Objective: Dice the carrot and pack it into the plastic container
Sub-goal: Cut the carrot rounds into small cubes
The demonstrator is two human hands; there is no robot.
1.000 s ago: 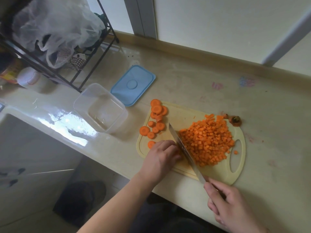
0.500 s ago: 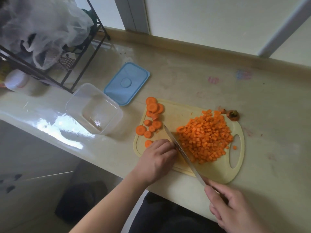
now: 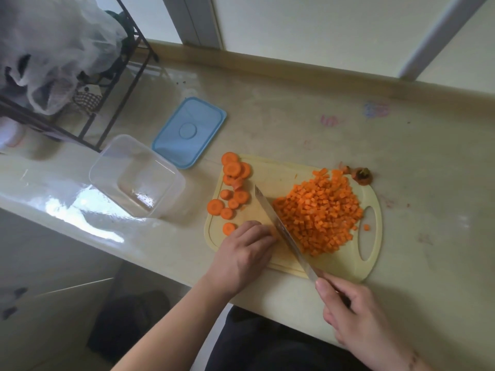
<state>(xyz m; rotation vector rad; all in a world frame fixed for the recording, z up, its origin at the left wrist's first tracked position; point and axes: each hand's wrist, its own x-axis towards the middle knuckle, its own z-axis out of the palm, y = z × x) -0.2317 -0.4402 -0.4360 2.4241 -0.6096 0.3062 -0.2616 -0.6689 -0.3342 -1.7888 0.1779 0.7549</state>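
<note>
Daylight, soft and diffuse, comes from the far side, by the pale wall panels; overall exposure medium, a bit flat w/ a greenish-yellow cast. Strong glare patch on the glossy counter (image 3: 88,210) at left, near its front edge, blown to white. The clear plastic container (image 3: 138,176) picks up small specular highlights on its base. Shadows weak: faint soft ones under the left hand (image 3: 242,254) and the cutting board (image 3: 373,210) edge. Area below the counter is dim, detail lost. Wide-angle distortion obvious: counter edge and wall line bow, rack (image 3: 112,84) at top left leans. Slight softness and compression smear throughout, worse at corners; right hand (image 3: 356,314) a little blurred.
</note>
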